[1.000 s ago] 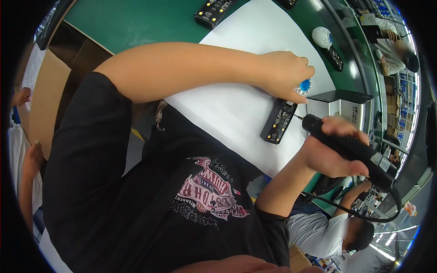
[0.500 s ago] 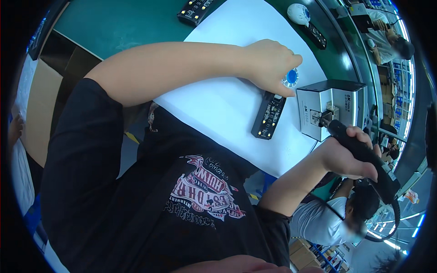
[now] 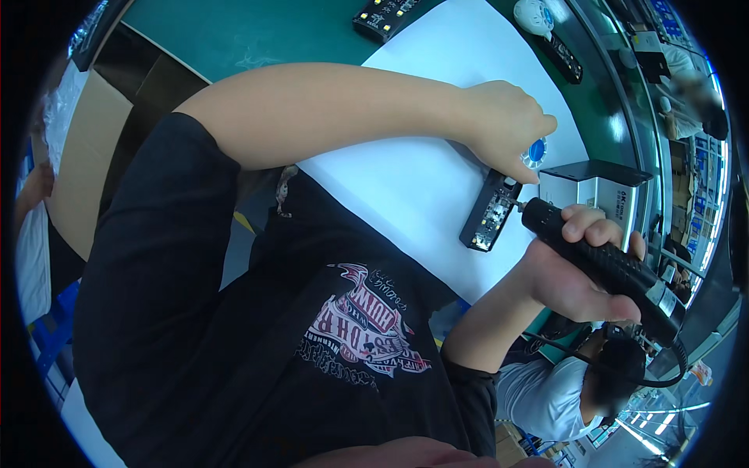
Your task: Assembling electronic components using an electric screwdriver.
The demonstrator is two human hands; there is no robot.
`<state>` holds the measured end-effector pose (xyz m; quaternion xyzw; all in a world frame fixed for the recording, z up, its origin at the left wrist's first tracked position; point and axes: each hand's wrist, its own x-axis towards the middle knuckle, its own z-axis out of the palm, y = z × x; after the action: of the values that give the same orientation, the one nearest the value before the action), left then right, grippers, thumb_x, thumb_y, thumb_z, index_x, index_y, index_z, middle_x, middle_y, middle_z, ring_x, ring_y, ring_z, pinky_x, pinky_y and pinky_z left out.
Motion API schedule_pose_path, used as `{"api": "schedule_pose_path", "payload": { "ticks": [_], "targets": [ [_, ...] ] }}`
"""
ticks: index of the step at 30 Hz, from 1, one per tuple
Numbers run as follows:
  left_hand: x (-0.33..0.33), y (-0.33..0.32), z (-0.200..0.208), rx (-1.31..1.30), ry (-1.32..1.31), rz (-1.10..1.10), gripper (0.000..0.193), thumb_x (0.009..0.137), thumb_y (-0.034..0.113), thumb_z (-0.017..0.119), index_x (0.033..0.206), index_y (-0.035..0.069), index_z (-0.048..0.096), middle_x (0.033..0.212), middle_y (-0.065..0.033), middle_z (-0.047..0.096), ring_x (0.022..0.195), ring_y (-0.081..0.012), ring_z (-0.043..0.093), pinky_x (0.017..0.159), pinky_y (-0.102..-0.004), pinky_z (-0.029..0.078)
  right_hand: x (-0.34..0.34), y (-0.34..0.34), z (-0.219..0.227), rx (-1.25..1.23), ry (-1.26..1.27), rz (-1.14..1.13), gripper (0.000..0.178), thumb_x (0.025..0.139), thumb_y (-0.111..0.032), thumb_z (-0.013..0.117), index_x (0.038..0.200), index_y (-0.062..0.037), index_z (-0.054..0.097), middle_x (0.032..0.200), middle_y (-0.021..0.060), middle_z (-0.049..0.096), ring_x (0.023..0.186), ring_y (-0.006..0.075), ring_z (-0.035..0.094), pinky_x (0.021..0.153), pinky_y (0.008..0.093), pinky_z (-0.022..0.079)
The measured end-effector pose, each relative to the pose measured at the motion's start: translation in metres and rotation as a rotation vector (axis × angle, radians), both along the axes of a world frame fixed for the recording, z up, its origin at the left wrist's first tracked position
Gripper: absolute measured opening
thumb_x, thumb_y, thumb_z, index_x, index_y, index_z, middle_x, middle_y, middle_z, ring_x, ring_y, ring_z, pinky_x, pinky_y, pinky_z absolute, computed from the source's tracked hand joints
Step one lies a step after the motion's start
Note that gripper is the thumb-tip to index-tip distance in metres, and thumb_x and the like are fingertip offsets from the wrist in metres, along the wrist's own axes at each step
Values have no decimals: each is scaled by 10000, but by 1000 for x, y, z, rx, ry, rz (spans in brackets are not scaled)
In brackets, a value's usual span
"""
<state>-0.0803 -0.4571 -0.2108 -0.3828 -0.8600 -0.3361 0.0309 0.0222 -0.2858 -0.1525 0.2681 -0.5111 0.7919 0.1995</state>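
White paper (image 3: 413, 203) lies over part of our green bench (image 3: 257, 35), and on it rests a black case (image 3: 475, 214), set at a slant, with its bare circuit board (image 3: 495, 210) facing up. Our left hand (image 3: 507, 121) curls over a round blue-faced piece (image 3: 535, 153) at the case's upper end, the thumb reaching down to that end; we cannot tell whether piece and case are joined. Our right hand (image 3: 581, 273) wraps its fingers around a thick black screwdriver (image 3: 605, 265), whose tip sits at the board's right edge; whether it meets a screw is too small for us to tell. A black cable (image 3: 663, 384) loops from the tool's far end. Just right of the case stands a silver-and-black box (image 3: 612, 195). Farther up, we see another case (image 3: 384, 19) by the paper's edge and a white ball-shaped piece (image 3: 532, 15) beside a dark strip (image 3: 563, 58).
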Motion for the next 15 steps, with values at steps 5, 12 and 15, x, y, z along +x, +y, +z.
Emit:
{"api": "schedule_pose_path", "payload": {
  "ticks": [5,12,15],
  "targets": [
    [-1,0,0,-8,-10,-2,628,809,551,748,1065,-11,636,865,-201,720,828,-383,719,701,-475,564,1,-6,-1,5,-18,-36,927,927,-836,392,1402,-43,450,902,157,651,683,265,621,680,432,509],
    [-2,1,-2,-5,-27,-4,617,804,538,750,1059,-13,642,864,-202,721,815,-386,719,697,-474,565,0,-7,4,33,-20,4,904,911,-838,435,1331,-44,536,888,151,675,708,274,635,742,449,522],
    [-4,1,-3,12,-1,1,615,802,541,751,1045,-14,646,863,-206,721,810,-388,718,698,-474,566,-1,-6,2,25,-32,8,897,907,-840,439,1318,-52,557,888,149,677,709,273,634,743,450,521]
  ]
}}
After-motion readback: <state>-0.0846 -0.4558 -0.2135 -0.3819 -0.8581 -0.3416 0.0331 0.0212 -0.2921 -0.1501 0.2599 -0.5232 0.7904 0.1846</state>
